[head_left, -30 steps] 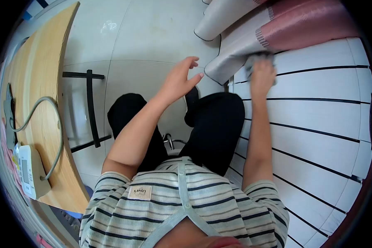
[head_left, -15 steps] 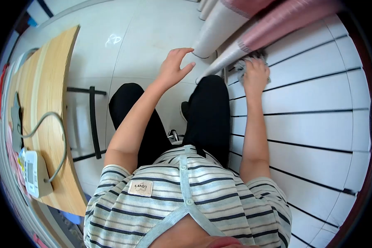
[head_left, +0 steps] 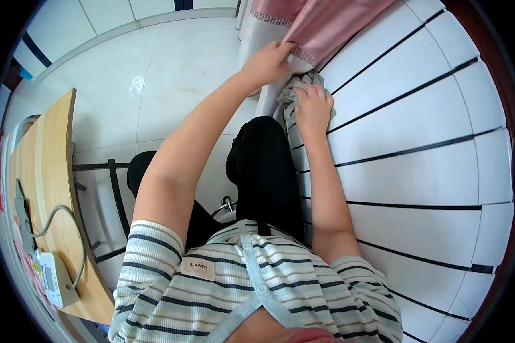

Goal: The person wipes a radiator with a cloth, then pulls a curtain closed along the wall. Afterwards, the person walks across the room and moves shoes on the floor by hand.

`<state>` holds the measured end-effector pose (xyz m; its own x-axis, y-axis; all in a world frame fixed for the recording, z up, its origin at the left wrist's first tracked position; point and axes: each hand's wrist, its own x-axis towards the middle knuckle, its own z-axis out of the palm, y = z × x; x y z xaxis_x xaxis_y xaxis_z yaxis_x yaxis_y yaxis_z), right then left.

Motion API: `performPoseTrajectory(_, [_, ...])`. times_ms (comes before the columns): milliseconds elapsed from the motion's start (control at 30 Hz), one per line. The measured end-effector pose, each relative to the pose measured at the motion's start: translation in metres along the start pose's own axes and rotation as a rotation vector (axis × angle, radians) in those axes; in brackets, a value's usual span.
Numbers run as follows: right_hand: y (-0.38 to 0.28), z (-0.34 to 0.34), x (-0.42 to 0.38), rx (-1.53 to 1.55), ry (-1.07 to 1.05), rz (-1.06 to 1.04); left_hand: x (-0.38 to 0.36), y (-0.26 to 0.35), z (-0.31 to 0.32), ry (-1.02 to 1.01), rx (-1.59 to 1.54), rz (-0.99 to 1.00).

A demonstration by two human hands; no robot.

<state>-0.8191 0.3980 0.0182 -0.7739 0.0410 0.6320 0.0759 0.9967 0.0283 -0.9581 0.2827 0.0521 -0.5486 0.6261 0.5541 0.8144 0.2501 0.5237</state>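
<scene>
My left hand [head_left: 267, 66] reaches forward and is closed on the edge of the pink and white curtain [head_left: 332, 26], near its dotted trim band. My right hand [head_left: 315, 110] presses a crumpled grey cloth [head_left: 292, 94] against the white tiled surface [head_left: 383, 108] on my right, just below the curtain's lower part. The fingers lie bent over the cloth, and part of it bunches out on the left side of the hand. Some fingertips of my left hand are hidden by the hand itself and the curtain fold.
On my left stands a wooden table [head_left: 46, 154] holding a white blood pressure monitor [head_left: 57, 277] with a grey tube [head_left: 68, 208]. Black table legs [head_left: 119, 197] stand beside my knee. Dark strips [head_left: 406, 151] cross the tiles on the right. White cabinets [head_left: 114, 17] line the far side.
My left hand has moved forward from open air and taken hold of the curtain. My right hand and the cloth appear further left, and the whole view has shifted.
</scene>
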Motion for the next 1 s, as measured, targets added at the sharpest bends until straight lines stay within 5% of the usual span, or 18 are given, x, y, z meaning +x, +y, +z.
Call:
performPoseTrajectory(33, [-0.002, -0.001, 0.000, 0.007, 0.007, -0.002, 0.003, -0.008, -0.002, -0.064, -0.055, -0.191])
performPoseTrajectory(100, [-0.002, -0.009, 0.003, -0.008, -0.001, -0.001, 0.005, -0.056, 0.003, 0.255, 0.017, -0.011])
performPoseTrajectory(200, [-0.011, -0.050, 0.027, -0.157, 0.130, -0.032, 0.004, -0.107, -0.039, 0.512, 0.084, -0.063])
performPoseTrajectory(400, [-0.006, -0.148, 0.123, -0.669, 0.658, 0.054, -0.004, -0.127, -0.103, 0.833, 0.269, -0.298])
performPoseTrajectory(500, [0.000, -0.134, 0.145, -0.851, 0.393, 0.100, -0.002, -0.138, -0.117, 0.886, 0.265, -0.324])
performPoseTrajectory(700, [0.021, 0.018, 0.082, -0.494, -0.155, -0.197, -0.001, -0.168, -0.147, 0.926, 0.295, -0.376])
performPoseTrajectory(800, [0.030, 0.035, 0.083, -0.330, -0.182, -0.183, -0.004, -0.199, -0.159, 0.945, 0.458, -0.322])
performPoseTrajectory(1000, [0.033, -0.128, 0.222, -0.981, 0.395, -0.070, 0.020, -0.193, -0.126, 0.765, 0.229, -0.271])
